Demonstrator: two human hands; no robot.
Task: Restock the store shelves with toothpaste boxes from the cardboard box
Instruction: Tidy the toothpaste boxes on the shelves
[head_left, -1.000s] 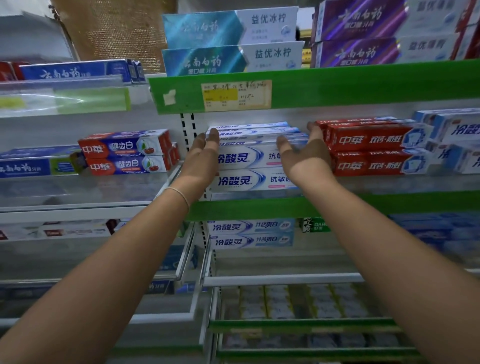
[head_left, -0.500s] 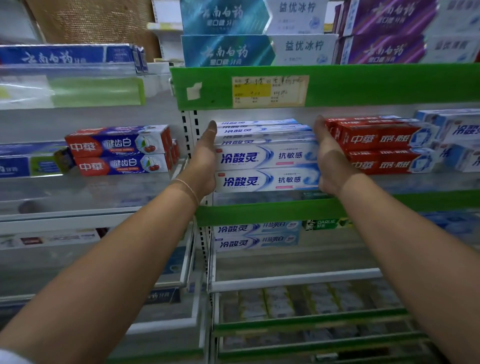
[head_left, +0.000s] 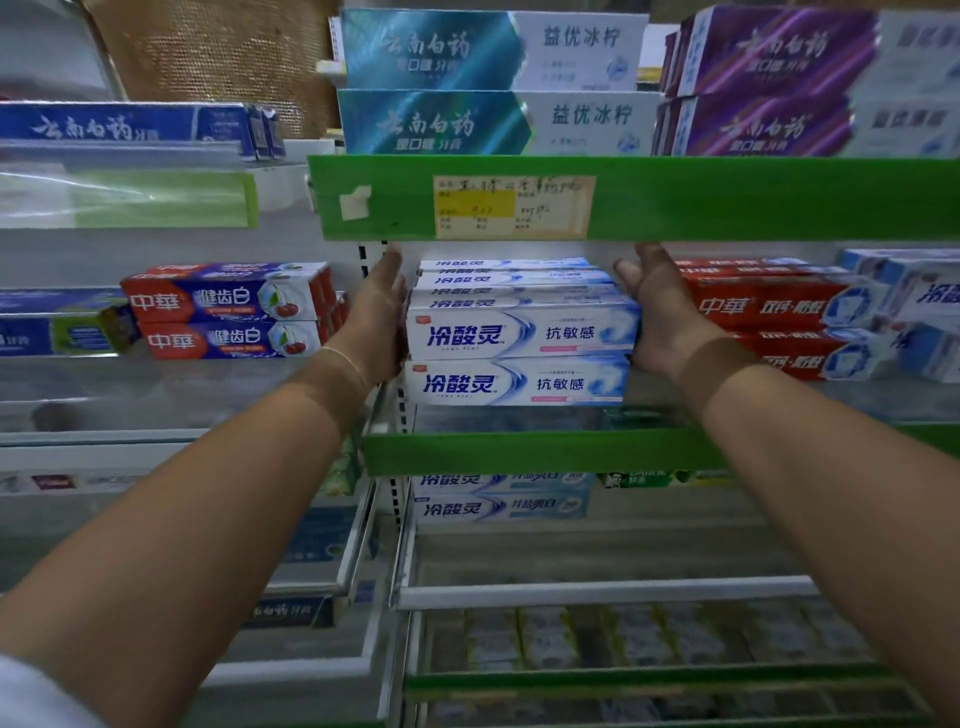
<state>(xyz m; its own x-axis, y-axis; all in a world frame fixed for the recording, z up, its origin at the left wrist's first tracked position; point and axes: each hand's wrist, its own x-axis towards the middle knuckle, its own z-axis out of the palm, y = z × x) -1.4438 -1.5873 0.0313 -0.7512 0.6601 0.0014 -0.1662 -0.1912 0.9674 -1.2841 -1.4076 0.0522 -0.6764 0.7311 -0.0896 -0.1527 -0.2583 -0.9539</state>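
A stack of white-and-blue toothpaste boxes (head_left: 519, 332) sits on the green-edged shelf (head_left: 519, 452). The left hand (head_left: 376, 322) and right hand (head_left: 660, 317) press flat against its two ends, fingers straight. Red toothpaste boxes (head_left: 779, 306) lie just beside.

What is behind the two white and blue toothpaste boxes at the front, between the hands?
Behind the front boxes, tops of more white and blue boxes show in rows going back. Left hand and right hand press the stack's ends. The shelf's back is hidden.
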